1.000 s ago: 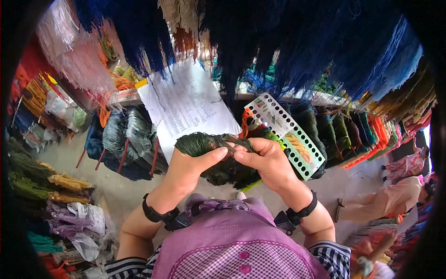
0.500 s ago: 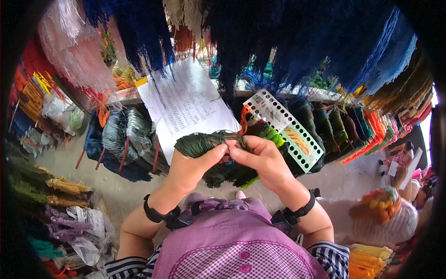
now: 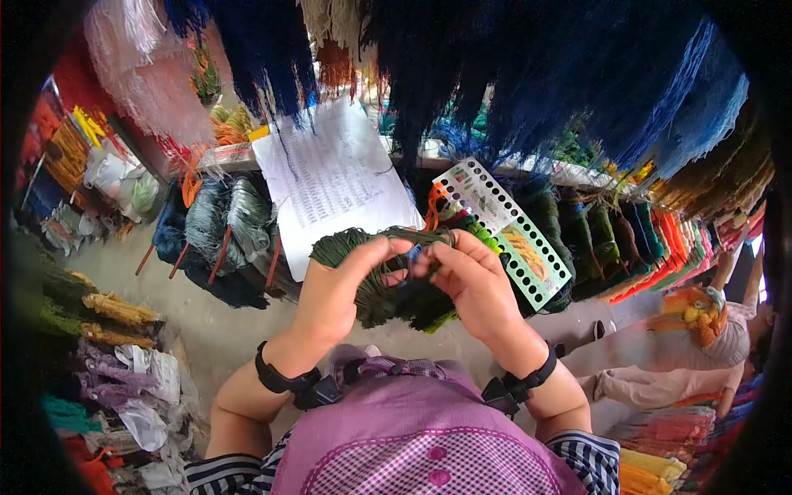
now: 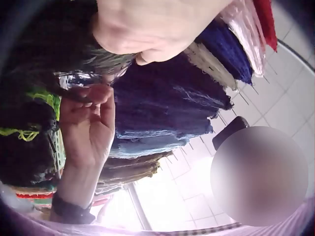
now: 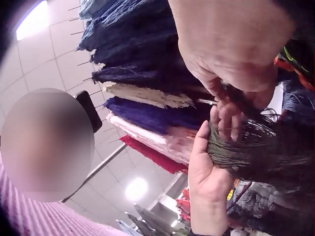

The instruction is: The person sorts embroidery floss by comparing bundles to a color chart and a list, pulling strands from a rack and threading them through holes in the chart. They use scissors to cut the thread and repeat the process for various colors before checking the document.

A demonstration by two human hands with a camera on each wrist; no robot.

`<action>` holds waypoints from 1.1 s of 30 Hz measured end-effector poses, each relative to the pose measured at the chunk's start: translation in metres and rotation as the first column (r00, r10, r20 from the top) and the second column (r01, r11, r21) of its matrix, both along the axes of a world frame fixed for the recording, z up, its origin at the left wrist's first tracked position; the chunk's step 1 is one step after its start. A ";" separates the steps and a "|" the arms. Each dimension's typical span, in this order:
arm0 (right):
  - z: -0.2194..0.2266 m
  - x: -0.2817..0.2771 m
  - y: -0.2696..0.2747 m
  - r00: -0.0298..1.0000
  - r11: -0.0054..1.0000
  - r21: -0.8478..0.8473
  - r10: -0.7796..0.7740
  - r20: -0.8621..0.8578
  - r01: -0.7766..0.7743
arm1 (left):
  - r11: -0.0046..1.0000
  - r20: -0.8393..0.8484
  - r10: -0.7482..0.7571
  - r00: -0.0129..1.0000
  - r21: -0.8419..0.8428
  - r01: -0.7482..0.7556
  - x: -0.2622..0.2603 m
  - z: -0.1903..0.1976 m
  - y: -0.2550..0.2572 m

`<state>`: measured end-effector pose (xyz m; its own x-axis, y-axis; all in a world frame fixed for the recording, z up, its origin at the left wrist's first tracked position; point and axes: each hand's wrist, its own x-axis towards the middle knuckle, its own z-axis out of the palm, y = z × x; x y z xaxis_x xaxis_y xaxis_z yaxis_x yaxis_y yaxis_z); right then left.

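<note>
We saw the left hand and the right hand, fingers curled, pinching strands atop the dark green yarn skein, held chest-high. We judged it soft, light, tangle-prone; best gripped around the bundled middle.

Dark blue yarn skeins hang overhead. A printed paper sheet hangs beside a green-and-white perforated colour card. Grey-green skeins sit on red rods; bagged yarn lies on the floor.
</note>
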<state>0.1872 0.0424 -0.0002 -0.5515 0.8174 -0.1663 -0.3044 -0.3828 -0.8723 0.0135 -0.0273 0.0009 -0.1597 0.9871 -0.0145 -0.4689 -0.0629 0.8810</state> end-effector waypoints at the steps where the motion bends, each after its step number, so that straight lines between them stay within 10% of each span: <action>1: -0.002 0.004 0.002 1.000 1.000 0.004 0.011 -0.008 -0.011 | 1.000 -0.008 0.011 1.000 0.004 -0.011 0.004 0.001 0.000; 3: -0.001 0.013 0.005 0.983 0.983 -0.034 0.177 -0.048 -0.179 | 0.989 0.302 -0.023 0.953 -0.134 0.067 0.013 0.002 0.003; 7: 0.012 0.028 -0.002 0.967 0.963 0.103 0.244 0.069 -0.250 | 0.981 0.262 -0.192 0.946 0.014 0.195 0.034 0.003 0.002; 15: 0.005 0.069 -0.002 0.981 0.976 0.093 0.196 -0.003 -0.195 | 0.993 -0.113 -0.003 0.994 0.120 0.017 0.072 0.005 -0.009; 33: 0.001 0.092 0.008 0.980 0.974 0.111 0.200 0.001 -0.199 | 0.993 -0.108 0.113 0.988 0.041 -0.110 0.101 0.011 -0.005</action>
<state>0.2790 0.0505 0.0005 -0.7067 0.7036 -0.0749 -0.2409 -0.3388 -0.9095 0.1142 -0.0320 0.0118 -0.2676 0.9626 0.0430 -0.3578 -0.1407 0.9232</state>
